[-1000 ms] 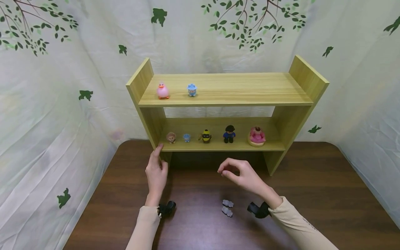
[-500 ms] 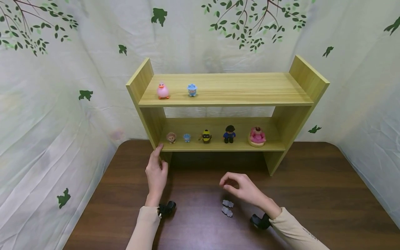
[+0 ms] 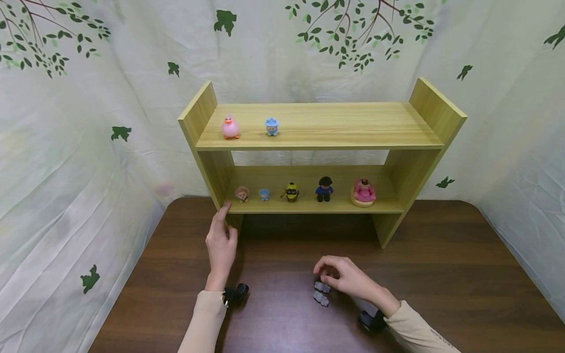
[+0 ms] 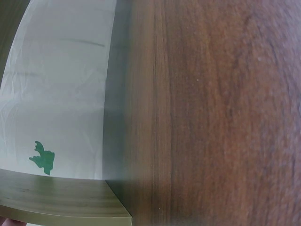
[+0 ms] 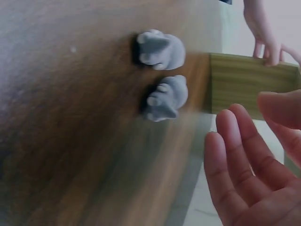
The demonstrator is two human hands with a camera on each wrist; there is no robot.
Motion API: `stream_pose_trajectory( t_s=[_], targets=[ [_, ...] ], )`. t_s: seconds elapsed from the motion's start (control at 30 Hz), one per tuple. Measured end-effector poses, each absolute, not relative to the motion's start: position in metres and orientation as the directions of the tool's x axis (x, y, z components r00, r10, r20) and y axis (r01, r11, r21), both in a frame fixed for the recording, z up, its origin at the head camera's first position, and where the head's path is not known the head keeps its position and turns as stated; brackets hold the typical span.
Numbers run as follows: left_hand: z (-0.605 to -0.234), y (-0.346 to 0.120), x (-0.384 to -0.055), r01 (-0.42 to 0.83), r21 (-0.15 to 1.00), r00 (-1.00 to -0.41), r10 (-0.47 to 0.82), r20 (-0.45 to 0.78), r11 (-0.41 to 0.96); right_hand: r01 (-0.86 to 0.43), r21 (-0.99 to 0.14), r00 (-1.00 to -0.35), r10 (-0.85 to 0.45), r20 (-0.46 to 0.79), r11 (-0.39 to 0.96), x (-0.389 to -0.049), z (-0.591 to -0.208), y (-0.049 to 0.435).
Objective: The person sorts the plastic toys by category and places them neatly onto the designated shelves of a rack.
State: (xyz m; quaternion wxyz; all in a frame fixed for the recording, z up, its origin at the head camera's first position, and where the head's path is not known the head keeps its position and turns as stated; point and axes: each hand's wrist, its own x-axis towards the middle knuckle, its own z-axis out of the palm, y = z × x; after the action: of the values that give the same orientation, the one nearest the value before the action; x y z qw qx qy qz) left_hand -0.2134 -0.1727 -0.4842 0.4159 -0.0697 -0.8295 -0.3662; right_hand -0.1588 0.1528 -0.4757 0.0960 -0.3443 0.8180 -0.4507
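Note:
My right hand [image 3: 346, 279] hovers just above two small grey animal figurines, with fingers bent loosely and thumb apart. One figurine [image 3: 322, 287] lies close under its fingertips and the other [image 3: 321, 298] lies nearer me. In the right wrist view both figurines, the first [image 5: 167, 98] and second [image 5: 161, 49], lie on the brown table, and nothing shows between the right hand's fingers [image 5: 230, 136]. My left hand [image 3: 222, 247] rests against the front left of the wooden shelf [image 3: 309, 213], its index finger extended onto the edge. Its other fingers are mostly hidden in the head view.
On the shelf's middle board stand several figurines, among them a yellow-and-black one [image 3: 291, 192], a blue-shirted figure [image 3: 324, 189] and a pink bear [image 3: 364, 192]. Up top are a pink duck [image 3: 230, 127] and a blue-hatted figure [image 3: 271, 127]. A leaf-print cloth [image 3: 260, 54] hangs behind.
My right hand has come down and toward me, from in front of the shelf to just over the grey figurines. The left hand and the figurines have stayed put.

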Motion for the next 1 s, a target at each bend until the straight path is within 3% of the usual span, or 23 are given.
stream_pose_trajectory(
  t_s=[0.27, 0.7, 1.0],
  targets=[
    [-0.485, -0.173, -0.213, 0.427, 0.543, -0.633, -0.189, 0.75, 0.723, -0.472, -0.777, -0.71, -0.702, 0.056, 0.417, -0.158, -0.484, 0.155],
    [-0.484, -0.173, -0.213, 0.431, 0.566, -0.649, -0.195, 0.736, 0.703, -0.497, -0.721, -0.711, -0.702, 0.02, 0.483, -0.154, -0.491, 0.153],
    [-0.485, -0.173, -0.215, 0.442, 0.551, -0.629, -0.194, 0.753, 0.708, -0.555, -0.651, -0.705, -0.708, 0.039, 0.517, -0.155, -0.495, 0.148]
  ],
)
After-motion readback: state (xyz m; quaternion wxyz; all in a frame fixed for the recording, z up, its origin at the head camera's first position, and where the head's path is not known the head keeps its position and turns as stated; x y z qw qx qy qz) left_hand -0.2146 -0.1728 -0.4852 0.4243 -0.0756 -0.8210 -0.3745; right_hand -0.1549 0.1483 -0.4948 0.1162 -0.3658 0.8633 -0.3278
